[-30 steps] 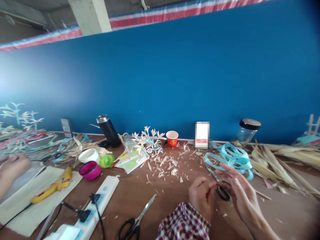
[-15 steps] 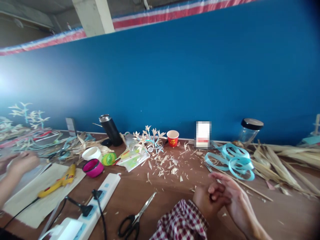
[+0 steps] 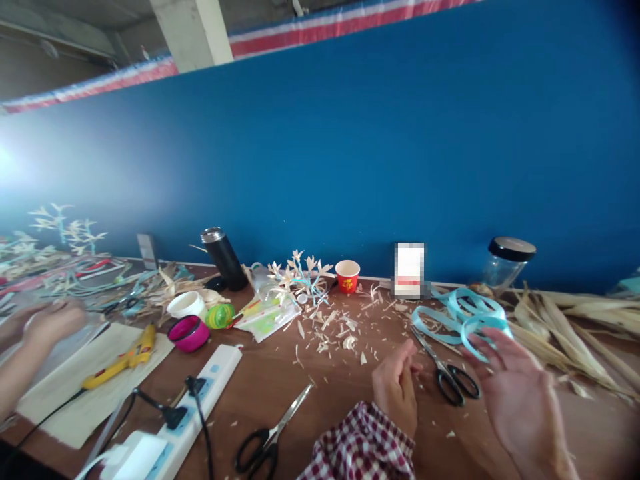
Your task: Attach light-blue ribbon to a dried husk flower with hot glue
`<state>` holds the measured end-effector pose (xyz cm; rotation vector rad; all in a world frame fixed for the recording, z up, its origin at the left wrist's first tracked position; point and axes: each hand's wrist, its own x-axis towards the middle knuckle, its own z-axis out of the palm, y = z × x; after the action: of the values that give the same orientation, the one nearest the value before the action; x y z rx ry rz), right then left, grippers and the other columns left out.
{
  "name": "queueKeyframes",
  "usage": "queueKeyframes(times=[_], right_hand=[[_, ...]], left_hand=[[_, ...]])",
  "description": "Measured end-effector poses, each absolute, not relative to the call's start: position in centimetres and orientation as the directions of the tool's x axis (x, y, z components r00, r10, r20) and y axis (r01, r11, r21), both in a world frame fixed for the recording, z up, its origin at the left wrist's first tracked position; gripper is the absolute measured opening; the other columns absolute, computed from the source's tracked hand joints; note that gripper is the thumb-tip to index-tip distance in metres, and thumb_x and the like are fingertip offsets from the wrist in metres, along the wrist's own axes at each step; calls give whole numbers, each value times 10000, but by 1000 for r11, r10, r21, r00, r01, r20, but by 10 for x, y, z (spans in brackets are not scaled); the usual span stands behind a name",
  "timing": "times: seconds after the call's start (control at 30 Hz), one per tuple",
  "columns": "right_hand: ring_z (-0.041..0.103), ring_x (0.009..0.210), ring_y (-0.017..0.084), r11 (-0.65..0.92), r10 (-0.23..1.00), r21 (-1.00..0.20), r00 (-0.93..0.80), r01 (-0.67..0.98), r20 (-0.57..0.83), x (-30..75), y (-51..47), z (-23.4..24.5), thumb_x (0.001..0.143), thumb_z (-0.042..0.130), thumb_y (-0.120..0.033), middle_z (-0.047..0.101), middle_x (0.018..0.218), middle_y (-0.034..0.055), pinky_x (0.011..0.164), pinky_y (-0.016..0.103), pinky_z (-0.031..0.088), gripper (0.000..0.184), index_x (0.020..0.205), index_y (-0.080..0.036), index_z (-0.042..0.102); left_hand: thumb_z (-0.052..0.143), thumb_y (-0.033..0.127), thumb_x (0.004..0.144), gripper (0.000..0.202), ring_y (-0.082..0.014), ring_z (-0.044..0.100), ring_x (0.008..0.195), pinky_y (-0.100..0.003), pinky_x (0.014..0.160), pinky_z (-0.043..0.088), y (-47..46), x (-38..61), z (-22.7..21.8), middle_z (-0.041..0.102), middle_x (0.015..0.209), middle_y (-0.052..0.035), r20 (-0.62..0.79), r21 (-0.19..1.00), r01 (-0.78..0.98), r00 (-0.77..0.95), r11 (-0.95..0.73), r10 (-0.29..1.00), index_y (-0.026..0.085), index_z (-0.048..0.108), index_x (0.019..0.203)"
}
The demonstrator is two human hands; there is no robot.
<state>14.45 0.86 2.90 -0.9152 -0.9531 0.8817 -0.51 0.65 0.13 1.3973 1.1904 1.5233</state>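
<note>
My left hand (image 3: 397, 387), coming out of a red-and-white checked cuff, rests over the table with its fingers stretched forward and nothing visible in it. To its right, my right hand (image 3: 523, 390) is turned palm up with the fingers spread, holding nothing. Between the two hands lies a pair of black-handled scissors (image 3: 443, 365), blades pointing away from me. The fingertips of my right hand overlap a coil of light blue ribbon (image 3: 467, 307) in the view; whether they touch it I cannot tell. A second pair of scissors (image 3: 273, 437) lies left of my sleeve.
Husk scraps (image 3: 327, 327) litter the middle, by a husk-flower spray (image 3: 301, 283) and a red paper cup (image 3: 347, 277). Dried husks (image 3: 565, 333) and a lidded jar (image 3: 505, 267) are at right. Left are a power strip (image 3: 220, 380), a yellow glue gun (image 3: 123, 360) and another person's hand (image 3: 55, 327).
My hands, close together before, have moved apart. The right hand went right and opened palm up; the left uncurled its fingers. The scissors between them have come into view.
</note>
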Motion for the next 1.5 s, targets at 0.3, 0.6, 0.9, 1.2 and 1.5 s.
queueKeyframes(times=[0.3,0.6,0.9,1.2,1.5], right_hand=[[608,720,223,248,949,-951,-151,-182,277,115,-17,16,843,393,-585,628,943,118,613,360,529,508,1164,-227,555],[644,721,254,315,924,-947,-248,65,290,136,-11,34,821,477,-548,673,838,119,676,379,532,508,1181,-203,569],[656,794,281,325,900,-939,-342,113,270,136,-13,32,806,461,-582,669,1035,127,699,412,552,514,1190,-271,600],[640,945,338,558,812,-786,-368,267,452,139,-13,37,781,568,-453,683,1050,107,824,479,525,452,1209,-310,597],[630,1001,330,610,784,-738,-360,290,507,134,-16,40,806,502,-530,669,1108,102,802,435,549,470,1202,-298,606]], left_hand=[[644,284,719,150,-161,604,567,-239,506,472,4,1,-1,655,606,-23,93,980,151,220,-128,971,151,696,674],[621,246,750,134,-213,673,781,-294,693,541,-4,7,27,727,820,-69,198,974,-154,204,-168,959,175,720,804],[675,154,638,147,-203,642,649,-304,609,540,-1,14,-11,679,687,-46,-17,998,-59,161,26,987,157,677,785],[697,223,662,92,-173,615,709,-317,705,509,4,9,16,663,715,-49,214,904,-413,212,-111,953,139,685,698],[863,407,353,550,-51,355,460,-254,545,402,14,16,-3,357,430,85,33,789,-608,189,91,981,162,375,420]])
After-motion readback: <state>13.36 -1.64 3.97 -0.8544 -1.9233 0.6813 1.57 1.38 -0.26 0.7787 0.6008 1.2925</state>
